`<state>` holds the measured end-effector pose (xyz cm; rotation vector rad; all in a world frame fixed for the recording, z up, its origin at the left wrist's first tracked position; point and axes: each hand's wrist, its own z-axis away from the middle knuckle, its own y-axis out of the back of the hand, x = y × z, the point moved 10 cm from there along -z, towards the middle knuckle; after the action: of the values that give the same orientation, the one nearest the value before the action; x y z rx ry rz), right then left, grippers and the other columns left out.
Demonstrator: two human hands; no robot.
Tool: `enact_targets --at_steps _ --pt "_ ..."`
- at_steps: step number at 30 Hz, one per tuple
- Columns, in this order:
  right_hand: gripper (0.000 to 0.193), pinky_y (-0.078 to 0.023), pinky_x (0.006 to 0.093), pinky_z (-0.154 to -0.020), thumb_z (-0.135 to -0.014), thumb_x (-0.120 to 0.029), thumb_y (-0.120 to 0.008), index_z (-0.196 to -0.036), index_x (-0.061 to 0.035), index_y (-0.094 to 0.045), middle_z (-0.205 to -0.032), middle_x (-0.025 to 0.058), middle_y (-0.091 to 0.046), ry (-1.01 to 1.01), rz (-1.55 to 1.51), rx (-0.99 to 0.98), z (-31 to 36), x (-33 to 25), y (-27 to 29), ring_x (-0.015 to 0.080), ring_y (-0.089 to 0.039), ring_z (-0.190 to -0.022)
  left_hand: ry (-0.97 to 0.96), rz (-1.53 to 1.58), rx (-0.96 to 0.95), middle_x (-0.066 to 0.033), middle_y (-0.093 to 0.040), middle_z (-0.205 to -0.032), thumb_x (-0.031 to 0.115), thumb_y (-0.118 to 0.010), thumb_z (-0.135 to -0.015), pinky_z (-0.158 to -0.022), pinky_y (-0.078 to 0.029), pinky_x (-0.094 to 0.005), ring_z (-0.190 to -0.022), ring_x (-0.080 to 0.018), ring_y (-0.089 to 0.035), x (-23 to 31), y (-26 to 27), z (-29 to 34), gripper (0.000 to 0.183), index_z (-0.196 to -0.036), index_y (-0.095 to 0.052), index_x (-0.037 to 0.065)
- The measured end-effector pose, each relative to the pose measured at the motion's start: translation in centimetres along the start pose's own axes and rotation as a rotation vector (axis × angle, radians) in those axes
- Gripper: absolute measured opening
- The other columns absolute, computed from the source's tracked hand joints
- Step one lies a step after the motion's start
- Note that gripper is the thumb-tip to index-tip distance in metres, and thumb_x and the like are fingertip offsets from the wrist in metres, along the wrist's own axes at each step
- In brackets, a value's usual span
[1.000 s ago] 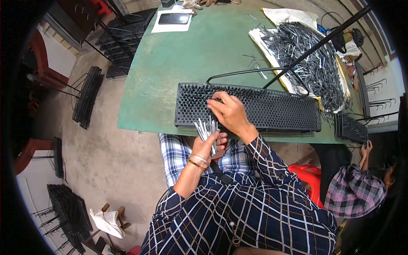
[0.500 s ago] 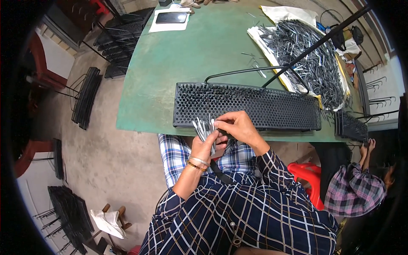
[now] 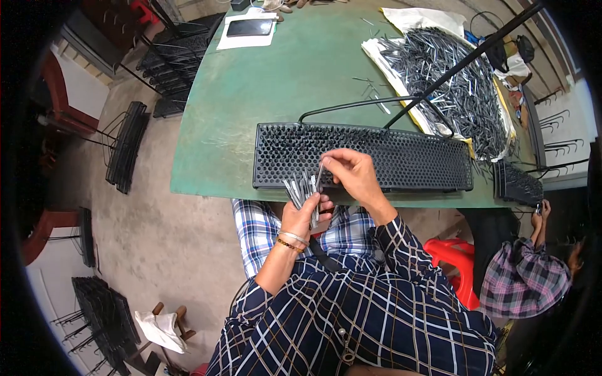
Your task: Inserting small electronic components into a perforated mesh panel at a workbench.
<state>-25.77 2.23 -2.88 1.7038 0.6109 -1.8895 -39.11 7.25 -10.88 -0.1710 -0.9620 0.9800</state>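
Note:
My left hand [image 3: 300, 218] is closed around a bundle of thin grey and silvery sticks [image 3: 296, 190], whose tips fan out above the fingers. Between thumb and forefinger, my right hand [image 3: 359, 180] pinches a single thin stick [image 3: 320, 174], its lower end still close to the bundle. Both hands are at the near edge of a long black perforated rack [image 3: 407, 160]. Rows of small holes cover the rack. Dark pieces stick up from many holes on its left and far side, while the right part looks flatter.
A green table [image 3: 232, 119] bears the rack. Far right lies a white sack [image 3: 392, 74] heaped with similar sticks [image 3: 445, 69]. A black rod rises from the rack toward the upper right. A phone [image 3: 249, 27] rests at the back. Another person [image 3: 527, 279] works beside a second rack [image 3: 519, 183] at right.
My right hand has risen slightly, drawing one stick up from the bundle. My left hand keeps its grip in nearly the same place.

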Motion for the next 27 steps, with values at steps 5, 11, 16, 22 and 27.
enact_targets --at_steps 5,11,16,22,27 --pt "0.015 -0.04 0.0179 -0.05 -0.085 -0.009 -0.064 -0.096 0.0007 -0.067 -0.077 0.0002 -0.065 0.293 0.246 0.222 -1.5 -2.5 1.0 0.0023 -0.051 -0.06 0.042 -0.023 0.01 -0.0084 -0.063 -0.088 0.015 -0.057 -0.09 -0.057 -0.053 -0.0252 -0.075 -0.0163 -0.062 -0.4 0.1 0.0 0.024 -0.107 -0.056 -0.001" --pt "0.015 -0.041 0.0192 -0.05 -0.083 -0.007 -0.065 -0.096 0.0012 -0.067 -0.077 0.0044 -0.065 0.457 0.365 0.268 -1.4 -3.8 0.4 0.0044 -0.053 -0.059 0.079 -0.087 0.011 -0.0068 -0.063 -0.086 0.019 -0.056 -0.091 -0.058 -0.053 -0.0248 -0.075 -0.0145 -0.062 -0.3 0.3 0.2 0.025 -0.108 -0.056 0.0" --pt "0.013 -0.045 0.0225 -0.052 -0.082 -0.006 -0.065 -0.094 0.0011 -0.067 -0.079 0.0075 -0.066 0.456 0.427 0.256 -1.4 -3.2 -0.1 0.0098 -0.058 -0.06 0.037 -0.138 -0.028 -0.0051 -0.062 -0.084 0.022 -0.055 -0.092 -0.054 -0.047 -0.0223 -0.07 -0.0114 -0.059 -0.3 0.7 -0.2 0.025 -0.107 -0.056 0.002" --pt "0.016 -0.05 0.0315 -0.062 -0.079 -0.005 -0.065 -0.094 -0.0012 -0.066 -0.099 0.0106 -0.058 0.674 0.784 0.183 -0.1 -4.1 -2.0 0.0216 -0.062 -0.076 -0.016 -0.165 -0.096 -0.0043 -0.062 -0.081 0.021 -0.054 -0.093 -0.051 -0.044 -0.0218 -0.067 -0.0101 -0.057 -0.1 0.4 -0.3 0.019 -0.099 -0.056 0.004" --pt "0.014 -0.047 0.0278 -0.059 -0.079 -0.01 -0.067 -0.09 -0.0006 -0.068 -0.087 0.0079 -0.061 0.399 0.524 0.056 -0.1 -4.6 -1.7 0.016 -0.06 -0.069 -0.053 -0.183 -0.138 -0.0044 -0.062 -0.081 0.021 -0.055 -0.092 -0.051 -0.044 -0.0218 -0.066 -0.0101 -0.057 0.6 -0.2 0.1 0.018 -0.098 -0.056 0.003"
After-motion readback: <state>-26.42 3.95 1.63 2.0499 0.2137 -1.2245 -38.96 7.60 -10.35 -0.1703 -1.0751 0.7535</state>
